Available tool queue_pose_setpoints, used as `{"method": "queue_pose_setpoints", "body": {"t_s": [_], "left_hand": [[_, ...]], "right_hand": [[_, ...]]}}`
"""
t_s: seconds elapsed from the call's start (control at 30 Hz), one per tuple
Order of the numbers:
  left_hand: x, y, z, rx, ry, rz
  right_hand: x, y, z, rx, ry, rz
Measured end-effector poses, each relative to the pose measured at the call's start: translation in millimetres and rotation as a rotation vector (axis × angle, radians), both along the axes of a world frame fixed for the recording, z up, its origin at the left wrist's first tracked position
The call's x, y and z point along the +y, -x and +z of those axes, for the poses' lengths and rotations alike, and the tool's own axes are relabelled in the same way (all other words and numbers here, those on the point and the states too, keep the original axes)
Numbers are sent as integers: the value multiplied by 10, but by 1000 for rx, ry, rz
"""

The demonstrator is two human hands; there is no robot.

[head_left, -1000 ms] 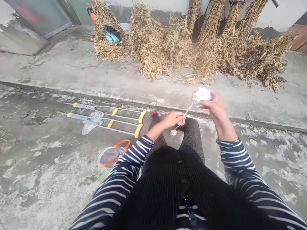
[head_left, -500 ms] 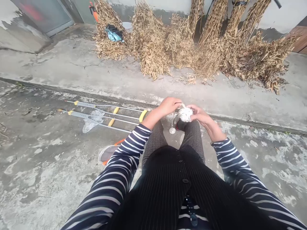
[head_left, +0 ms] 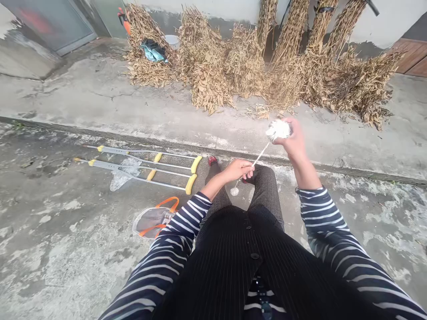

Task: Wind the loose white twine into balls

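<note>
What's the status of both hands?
Left hand gripping thin white stick. Right hand pinching white fluffy puff at stick's top. Yellow-padded metal crutches on ground, apart from hands.

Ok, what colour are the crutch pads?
The pads are yellow, shown best in the head view.

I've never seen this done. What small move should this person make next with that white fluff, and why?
Probably the right hand should let a little more of the white fluffy tuft draw out along the thin white strand. The tuft is still plump, and the left hand already pinches the strand above a small round disc.
</note>
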State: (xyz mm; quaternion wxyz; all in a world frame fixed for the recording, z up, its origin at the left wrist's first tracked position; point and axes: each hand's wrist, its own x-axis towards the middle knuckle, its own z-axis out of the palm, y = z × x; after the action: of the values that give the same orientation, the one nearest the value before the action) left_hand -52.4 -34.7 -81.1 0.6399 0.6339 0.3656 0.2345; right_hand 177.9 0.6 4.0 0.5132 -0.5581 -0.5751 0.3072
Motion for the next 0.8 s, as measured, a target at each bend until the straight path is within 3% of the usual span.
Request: {"method": "queue_pose_setpoints", "body": {"t_s": [0.1,0.2,0.27,0.33,0.43,0.57,0.7,0.8], "left_hand": [[-34,63,244,1,-49,-48],[103,136,499,126,-182,13],[244,179,590,222,-309,47],[372,206,604,274,-448,62],[475,197,508,247,-548,110],[407,110,238,160,-350,167],[129,12,-41,55,-96,173],[-129,-18,-99,29,-2,114]], "right_hand": [[-47,114,-443,-305,57,-88],[-275,328,-729,-362,166,66],[-417,434,-731,-255,241,238],[-500,475,-597,-53,342,391],[-549,449,-299,239,463,487],[-588,413,-31,465,553,481],[-480,395,17,460,446,271],[-277,325,-70,358,308,91]]}}
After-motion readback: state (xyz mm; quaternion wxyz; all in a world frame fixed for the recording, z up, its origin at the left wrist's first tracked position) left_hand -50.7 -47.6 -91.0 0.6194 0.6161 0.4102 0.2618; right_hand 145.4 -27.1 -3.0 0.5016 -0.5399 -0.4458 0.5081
